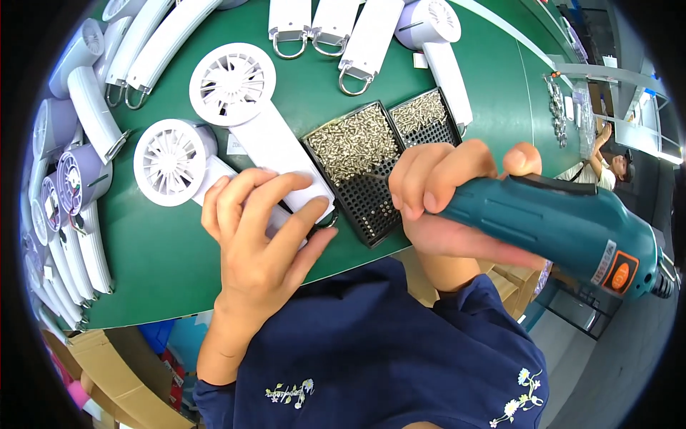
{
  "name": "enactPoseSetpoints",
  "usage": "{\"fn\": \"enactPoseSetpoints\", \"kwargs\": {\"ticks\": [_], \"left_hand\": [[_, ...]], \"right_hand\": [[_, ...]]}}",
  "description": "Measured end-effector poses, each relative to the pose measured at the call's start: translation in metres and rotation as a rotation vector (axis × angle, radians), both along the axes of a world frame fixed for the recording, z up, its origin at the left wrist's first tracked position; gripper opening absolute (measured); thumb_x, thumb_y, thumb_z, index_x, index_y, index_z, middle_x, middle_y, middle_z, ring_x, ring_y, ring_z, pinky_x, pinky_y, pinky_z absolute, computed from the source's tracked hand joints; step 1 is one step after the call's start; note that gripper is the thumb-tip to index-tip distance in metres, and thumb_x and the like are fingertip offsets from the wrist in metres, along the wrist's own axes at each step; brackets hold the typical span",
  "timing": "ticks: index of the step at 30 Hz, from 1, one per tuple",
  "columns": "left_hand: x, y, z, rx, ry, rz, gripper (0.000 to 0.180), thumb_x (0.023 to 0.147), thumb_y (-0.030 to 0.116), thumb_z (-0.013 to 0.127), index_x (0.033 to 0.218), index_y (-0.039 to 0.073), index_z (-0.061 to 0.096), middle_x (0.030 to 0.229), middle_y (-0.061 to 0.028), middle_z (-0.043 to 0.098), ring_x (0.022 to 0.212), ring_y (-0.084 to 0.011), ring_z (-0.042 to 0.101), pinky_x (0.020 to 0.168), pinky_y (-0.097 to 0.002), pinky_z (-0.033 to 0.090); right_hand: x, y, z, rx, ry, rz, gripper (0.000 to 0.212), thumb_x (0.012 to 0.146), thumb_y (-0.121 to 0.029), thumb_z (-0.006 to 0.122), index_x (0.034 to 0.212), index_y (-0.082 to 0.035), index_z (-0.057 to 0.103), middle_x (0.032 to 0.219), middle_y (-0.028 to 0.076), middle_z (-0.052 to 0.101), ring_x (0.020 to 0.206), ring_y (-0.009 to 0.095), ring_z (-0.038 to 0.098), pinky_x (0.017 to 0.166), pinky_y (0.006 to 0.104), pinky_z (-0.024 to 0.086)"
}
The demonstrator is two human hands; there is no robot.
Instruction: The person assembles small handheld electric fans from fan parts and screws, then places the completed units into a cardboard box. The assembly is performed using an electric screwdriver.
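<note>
My right hand [446,204] is wrapped around a teal electric screwdriver [564,225]. Its bit points left, over a black perforated tray [354,201] heaped with small screws [351,141]. The bit's tip is close to the screws; whether it touches one I cannot tell. My left hand [261,247] has its fingers curled on the lower end of a white handheld fan [279,143], which lies with its round grille away from me. A second fan [171,163] lies to its left, its handle running under my left hand and partly hidden.
Another black screw tray [437,134] adjoins the first. White fan handles with metal loops [357,71] lie at the far edge, beside a fan [429,25]. Several lilac and white fans [82,179] crowd the left of the green table [186,272]. A person [607,168] sits at far right.
</note>
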State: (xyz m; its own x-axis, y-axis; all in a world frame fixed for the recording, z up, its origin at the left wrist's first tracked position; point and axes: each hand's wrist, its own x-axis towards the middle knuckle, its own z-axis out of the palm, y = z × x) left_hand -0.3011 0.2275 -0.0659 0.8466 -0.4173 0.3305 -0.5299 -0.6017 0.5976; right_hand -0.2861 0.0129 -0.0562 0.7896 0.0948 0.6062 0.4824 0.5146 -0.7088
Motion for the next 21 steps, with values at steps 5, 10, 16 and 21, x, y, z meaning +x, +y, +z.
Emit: {"fn": "enactPoseSetpoints", "kwargs": {"ticks": [5, 10, 16, 21], "left_hand": [[-0.012, 0.022, 0.014, -0.013, -0.021, -0.028, 0.042, 0.064, 0.022, 0.081, 0.104, 0.014, 0.072, 0.126, -0.0018, 0.06, 0.127, -0.0355, 0.045, 0.112, -0.0572, 0.017], [-0.017, 0.028, 0.005, 0.206, 0.073, -0.064, 0.053, 0.069, 0.018, 0.078, 0.119, 0.01, 0.064, 0.134, -0.0035, 0.056, 0.133, -0.0285, 0.044, 0.112, -0.0562, 0.018], [-0.017, 0.019, 0.0, 0.066, 0.123, -0.02, 0.057, 0.069, 0.012, 0.077, 0.123, 0.007, 0.06, 0.135, -0.0048, 0.056, 0.133, -0.0275, 0.045, 0.111, -0.0563, 0.02], [-0.014, 0.023, -0.003, 0.034, 0.145, -0.054, 0.056, 0.07, 0.012, 0.076, 0.123, 0.006, 0.059, 0.137, -0.0053, 0.054, 0.134, -0.0262, 0.043, 0.113, -0.0542, 0.018]], "right_hand": [[-0.002, 0.01, 0.001, 0.119, 0.005, -0.179, 0.085, 0.081, -0.074, 0.05, 0.135, -0.01, 0.035, 0.071, 0.016, 0.052, 0.053, 0.024, 0.048, 0.046, 0.035, 0.044], [-0.008, 0.017, 0.027, 0.043, -0.025, -0.28, 0.075, 0.086, -0.074, 0.042, 0.135, -0.016, 0.035, 0.073, 0.005, 0.049, 0.046, 0.015, 0.048, 0.037, 0.0272, 0.041], [-0.021, 0.054, 0.035, 0.024, -0.059, -0.211, 0.055, 0.094, -0.057, 0.045, 0.129, -0.015, 0.037, 0.068, 0.002, 0.049, 0.041, 0.014, 0.045, 0.035, 0.0258, 0.039], [-0.032, 0.077, 0.026, 0.013, -0.036, -0.15, 0.057, 0.095, -0.058, 0.043, 0.131, -0.014, 0.037, 0.069, 0.007, 0.052, 0.042, 0.019, 0.047, 0.035, 0.0303, 0.04]]}}
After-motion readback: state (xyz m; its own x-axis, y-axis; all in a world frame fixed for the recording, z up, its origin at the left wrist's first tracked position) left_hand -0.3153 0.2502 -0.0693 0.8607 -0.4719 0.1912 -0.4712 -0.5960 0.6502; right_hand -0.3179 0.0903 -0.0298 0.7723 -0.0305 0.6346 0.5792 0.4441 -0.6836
